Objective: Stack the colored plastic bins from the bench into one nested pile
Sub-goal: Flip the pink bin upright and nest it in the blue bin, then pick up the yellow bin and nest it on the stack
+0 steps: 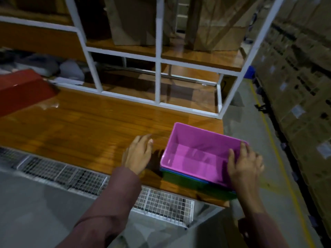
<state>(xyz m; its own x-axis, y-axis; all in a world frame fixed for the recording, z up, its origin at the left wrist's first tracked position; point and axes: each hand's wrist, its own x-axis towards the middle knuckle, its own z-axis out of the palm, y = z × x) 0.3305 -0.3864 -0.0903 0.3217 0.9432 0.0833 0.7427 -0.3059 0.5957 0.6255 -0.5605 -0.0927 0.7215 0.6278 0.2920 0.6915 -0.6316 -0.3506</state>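
A pink plastic bin (195, 154) sits nested on top of a blue bin (180, 173) and a green bin (186, 181) at the right end of the wooden bench (86, 126). Only thin rims of the blue and green bins show below it. My right hand (243, 163) grips the pink bin's right rim, fingers curled over the edge. My left hand (138, 153) hovers just left of the pile, fingers apart, holding nothing. A red bin (23, 90) lies tilted at the bench's far left.
A white metal shelf frame (157, 72) stands behind the bench with brown paper bags (132, 20) on it. A wire mesh panel (86, 178) runs along the bench's near edge. Stacked cardboard boxes (300, 77) line the aisle on the right.
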